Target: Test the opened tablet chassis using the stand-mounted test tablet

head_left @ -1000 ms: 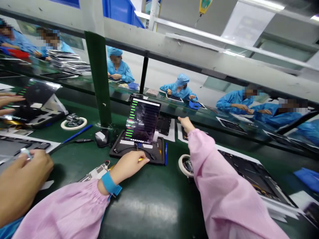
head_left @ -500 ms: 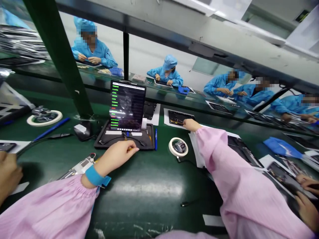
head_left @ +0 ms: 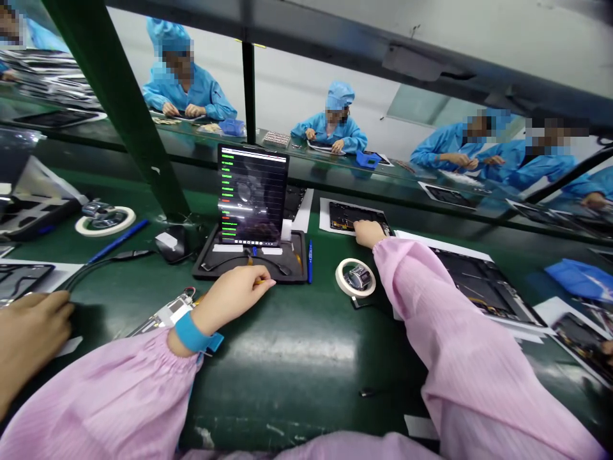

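Observation:
My left hand (head_left: 234,294) is closed in a pinch in front of the black tray (head_left: 198,268), with a thin orange-yellow strip (head_left: 261,282) at its fingertips. Upright at the tray stands a lit tablet screen (head_left: 253,198) with green and red labels; cables (head_left: 271,260) lie below it. Farther off, my right hand (head_left: 371,233) reaches over an opened tablet (head_left: 352,214) on white paper, at its orange-brown parts. The right fingers are closed, but what they grip is hidden. A slim metallic part with red wires (head_left: 170,310) lies partly behind my left wrist.
A roll of white tape (head_left: 341,281) and a blue pen (head_left: 310,260) lie between my hands. At left are a mouse (head_left: 170,245) and another person's hand (head_left: 38,319). More opened tablets (head_left: 483,281) lie at right. A green post (head_left: 129,108) slants upward; people in blue work behind.
The view has shifted slightly, and the scene sits farther right. Both my hands stay at about the same places. The other person's hand at left has come further into view.

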`<state>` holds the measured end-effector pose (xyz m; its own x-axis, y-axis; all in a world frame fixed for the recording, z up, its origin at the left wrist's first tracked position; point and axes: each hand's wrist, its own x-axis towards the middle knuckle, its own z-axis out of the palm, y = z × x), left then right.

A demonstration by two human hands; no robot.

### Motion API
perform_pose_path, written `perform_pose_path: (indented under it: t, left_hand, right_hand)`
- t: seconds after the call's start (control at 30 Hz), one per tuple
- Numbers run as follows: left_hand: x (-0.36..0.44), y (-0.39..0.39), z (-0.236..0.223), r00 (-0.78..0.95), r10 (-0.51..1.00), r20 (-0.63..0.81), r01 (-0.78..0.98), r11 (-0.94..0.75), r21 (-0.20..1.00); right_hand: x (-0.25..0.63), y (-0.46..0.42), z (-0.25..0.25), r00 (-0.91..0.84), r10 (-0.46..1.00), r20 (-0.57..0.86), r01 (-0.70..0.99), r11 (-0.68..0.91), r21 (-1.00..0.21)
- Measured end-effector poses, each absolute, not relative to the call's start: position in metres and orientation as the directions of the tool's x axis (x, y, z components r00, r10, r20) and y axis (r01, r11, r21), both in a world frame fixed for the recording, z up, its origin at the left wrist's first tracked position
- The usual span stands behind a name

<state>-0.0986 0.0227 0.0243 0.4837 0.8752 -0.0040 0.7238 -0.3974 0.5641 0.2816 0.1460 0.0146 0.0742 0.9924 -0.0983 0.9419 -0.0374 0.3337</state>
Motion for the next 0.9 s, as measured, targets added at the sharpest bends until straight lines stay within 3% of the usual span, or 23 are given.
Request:
perform_pose_path:
  t: [0.23,0.47,0.73,0.9]
  left_hand:
    - [-0.099,0.023,0.023,0.483,0.876,0.008,0.749,-0.418,0.514]
    - [-0.099,0.021,0.026,0.47,0.882,0.028,0.757,-0.418,0.502]
    - [-0.099,0.022,0.034,0.469,0.88,0.068,0.642,-0.393,0.658]
    - [-0.102,0.026,0.033,0.43,0.896,0.111,0.544,-0.355,0.76]
  right_hand:
    - [0.279,0.148,0.018,0.066,0.998,-0.013,0.969,-0.061,0.241]
    - [0.263,0.141,0.043,0.118,0.976,0.181,0.98,-0.144,0.134]
    - [0.243,0.119,0.052,-0.023,0.946,0.325,0.996,-0.008,0.093]
    - [0.245,0.113,0.089,-0.111,0.918,0.381,0.994,0.096,0.058]
